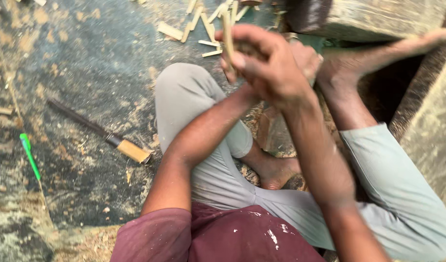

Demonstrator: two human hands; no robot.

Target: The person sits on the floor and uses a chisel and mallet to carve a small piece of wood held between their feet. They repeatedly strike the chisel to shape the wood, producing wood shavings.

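Head view, looking down past a maroon shirt [218, 237] and grey trousers [223, 174] at a person seated on a dusty floor [87, 63]: both hands are raised together in front of the knees, around a thin pale wooden stick [227, 34]. The right hand [271, 68] lies on top with its fingers curled tight about the stick, which pokes upward out of the fist. The left hand [308, 56] sits mostly behind the right one; it seems to press against the same piece, but motion blur and the covering hand make it impossible to tell whether it is closed. The stick looks slim, straight and light-coloured, roughly split rather than smoothed. Beyond the hands lie several similar cut sticks [203, 26] scattered on the floor, which suggests that a number of pieces are already split off, while the one in hand is being worked. To the left, well apart from the hands, a long chisel with a pale wooden handle [131, 149] lies untouched, and farther left a green pen-like tool [29, 155]. A bare foot [276, 170] rests between the legs.
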